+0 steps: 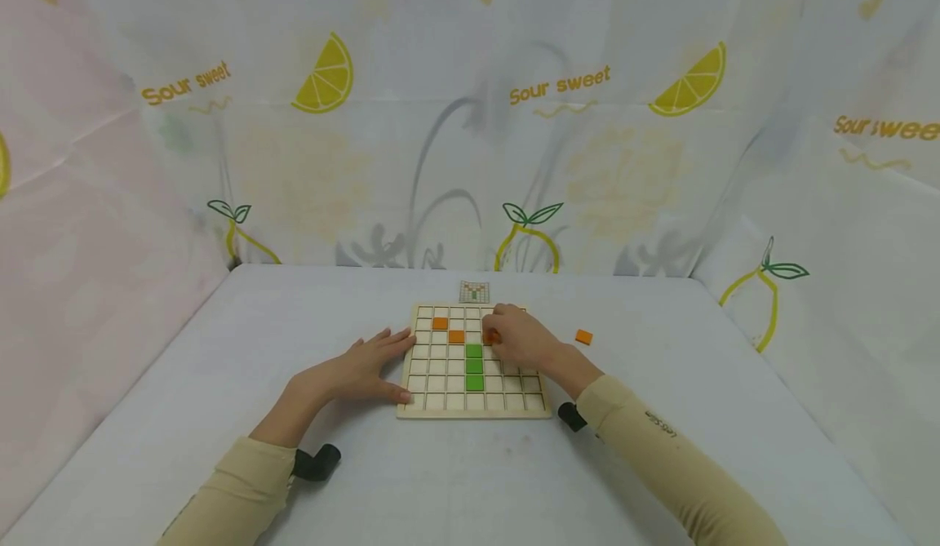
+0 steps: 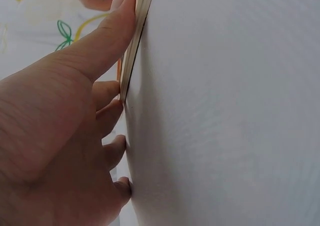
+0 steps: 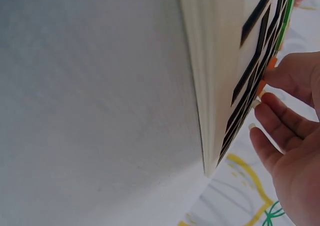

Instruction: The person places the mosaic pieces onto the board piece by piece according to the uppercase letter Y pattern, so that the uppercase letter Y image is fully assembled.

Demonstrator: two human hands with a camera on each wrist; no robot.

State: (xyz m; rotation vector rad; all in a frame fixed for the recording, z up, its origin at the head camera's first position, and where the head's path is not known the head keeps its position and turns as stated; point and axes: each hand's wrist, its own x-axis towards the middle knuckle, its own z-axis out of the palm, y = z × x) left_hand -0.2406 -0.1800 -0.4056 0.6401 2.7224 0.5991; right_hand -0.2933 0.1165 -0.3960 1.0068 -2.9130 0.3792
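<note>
A wooden grid board [image 1: 473, 415] lies flat on the white table. My left hand [image 1: 360, 369] rests at its left side with fingers spread, the thumb on the frame near the front corner. Over the right half of the grid, my right hand [image 1: 523, 339] pinches an orange square tile [image 3: 261, 87] at the board's surface; the fingers partly hide it. Two orange tiles sit in cells at the back left, one here [image 1: 440, 323] and another diagonally in front of it [image 1: 456, 337]. Three green tiles [image 1: 474, 366] form a column in the middle.
A loose orange tile [image 1: 583, 337] lies on the table right of the board. Behind the board is a small card [image 1: 474, 292] with a coloured grid pattern. A printed cloth [image 1: 455, 146] hangs along the back and sides. Dark wrist devices [image 1: 319, 463] are worn at both cuffs.
</note>
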